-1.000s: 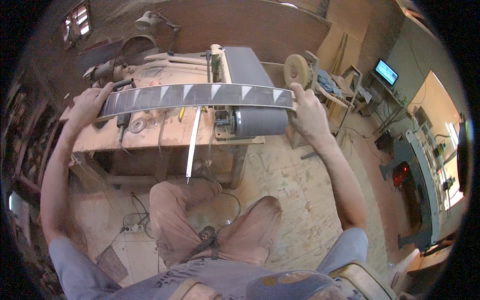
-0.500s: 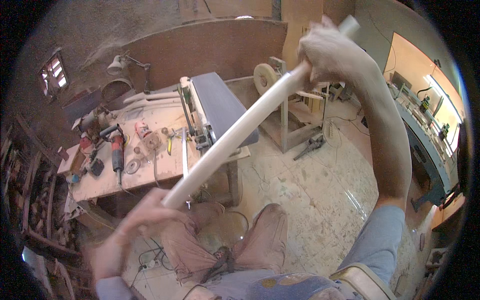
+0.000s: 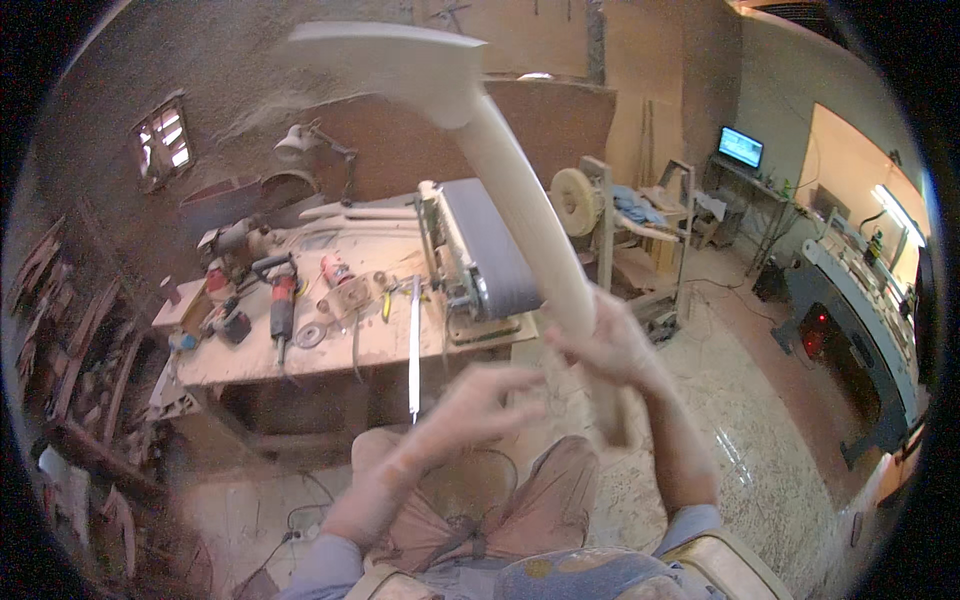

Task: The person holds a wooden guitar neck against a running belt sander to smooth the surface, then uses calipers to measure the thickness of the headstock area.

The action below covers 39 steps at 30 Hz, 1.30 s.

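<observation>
My right hand (image 3: 610,338) is closed round the lower part of a pale wooden guitar neck (image 3: 530,215), which is raised at a tilt, its wide headstock (image 3: 385,62) at the upper left and its back toward me. My left hand (image 3: 485,400) is just left of the neck's lower end, off the wood, its fingers apart and blurred by motion. Behind the neck stands a belt sander (image 3: 470,255) on the workbench (image 3: 250,367).
The bench holds an angle grinder (image 3: 282,310), pliers (image 3: 388,305), a white straight strip (image 3: 414,355) and other tools. A buffing wheel (image 3: 572,200) stands right of the sander, with a monitor (image 3: 740,146) beyond and a long grey machine (image 3: 860,350) at far right. Wood pieces (image 3: 90,340) line the left.
The neck has gone from lying fretboard-up in both hands to standing tilted with its headstock raised to the upper left. My right hand has come down; my left hand has let go.
</observation>
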{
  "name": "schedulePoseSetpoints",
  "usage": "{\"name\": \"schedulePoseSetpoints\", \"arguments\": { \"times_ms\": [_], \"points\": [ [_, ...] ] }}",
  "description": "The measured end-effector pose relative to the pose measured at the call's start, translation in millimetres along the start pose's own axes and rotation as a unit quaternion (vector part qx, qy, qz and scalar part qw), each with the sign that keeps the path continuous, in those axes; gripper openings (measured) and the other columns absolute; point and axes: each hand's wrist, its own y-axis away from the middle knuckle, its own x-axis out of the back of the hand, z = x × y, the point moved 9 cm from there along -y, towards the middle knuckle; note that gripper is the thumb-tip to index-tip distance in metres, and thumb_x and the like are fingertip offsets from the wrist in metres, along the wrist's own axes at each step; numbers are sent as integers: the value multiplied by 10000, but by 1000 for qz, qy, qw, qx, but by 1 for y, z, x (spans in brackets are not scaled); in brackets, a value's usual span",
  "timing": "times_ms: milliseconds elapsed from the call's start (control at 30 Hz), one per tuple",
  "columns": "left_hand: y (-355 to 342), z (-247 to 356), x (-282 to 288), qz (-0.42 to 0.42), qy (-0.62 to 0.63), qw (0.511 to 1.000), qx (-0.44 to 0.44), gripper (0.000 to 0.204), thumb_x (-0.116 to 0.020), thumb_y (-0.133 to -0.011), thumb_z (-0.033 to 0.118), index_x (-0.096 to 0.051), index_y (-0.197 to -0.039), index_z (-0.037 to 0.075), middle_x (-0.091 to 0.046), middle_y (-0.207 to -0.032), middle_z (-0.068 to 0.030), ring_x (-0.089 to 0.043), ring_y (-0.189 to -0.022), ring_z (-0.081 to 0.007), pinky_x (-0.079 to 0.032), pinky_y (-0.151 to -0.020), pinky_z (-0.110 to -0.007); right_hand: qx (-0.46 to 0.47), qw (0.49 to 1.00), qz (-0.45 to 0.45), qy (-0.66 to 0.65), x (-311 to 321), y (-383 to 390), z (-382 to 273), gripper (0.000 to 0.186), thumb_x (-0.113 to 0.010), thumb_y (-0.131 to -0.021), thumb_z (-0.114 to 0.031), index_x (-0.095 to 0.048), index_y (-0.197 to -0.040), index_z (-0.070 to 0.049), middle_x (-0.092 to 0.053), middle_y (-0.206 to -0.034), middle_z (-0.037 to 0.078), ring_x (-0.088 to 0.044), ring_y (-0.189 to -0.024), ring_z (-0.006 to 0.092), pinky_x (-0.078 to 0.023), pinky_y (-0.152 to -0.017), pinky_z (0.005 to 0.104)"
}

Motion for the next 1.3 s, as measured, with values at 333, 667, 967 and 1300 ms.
{"name": "schedulePoseSetpoints", "arguments": {
  "times_ms": [333, 667, 967, 1300],
  "points": [
    [-46, 30, 219, 239, -204, 948, 41, 306, -530, -990, 218, -698, -904, -23, -682, -808, -109, -651, -763, -185, -483, -671, -327, 235, 821, -49, 519, 58, -63, 17, 444, -645, -823, -47, -598, -1245, -178, -677, -978, 121, -690, -894, 347, -536, -750, 463],
    [-91, -61, 132, -43, -429, 897, 91, 259, -424, -1023, 197, -602, -1131, 43, -679, -996, -225, -664, -1006, -371, -504, -867, -467, 223, 817, -12, 532, 91, -91, 51, 501, -724, -815, -35, -560, -1279, -129, -623, -1126, 112, -619, -1072, 321, -524, -885, 449],
    [-92, -47, 129, 30, -563, 825, 32, 248, -502, -974, 115, -582, -1161, -29, -687, -892, -223, -694, -902, -378, -546, -770, -484, 257, 766, 86, 582, 87, -92, 64, 426, -544, -873, -10, -519, -1291, -86, -572, -1135, 113, -564, -1141, 318, -499, -956, 440],
    [-90, -46, 124, 15, -508, 860, -38, 259, -477, -973, 103, -575, -1151, -57, -691, -891, -223, -697, -898, -377, -548, -780, -490, 251, 801, 18, 543, 90, -94, 63, 435, -571, -840, -20, -536, -1264, -115, -588, -1071, 86, -579, -1080, 303, -510, -920, 424]
  ]
}}
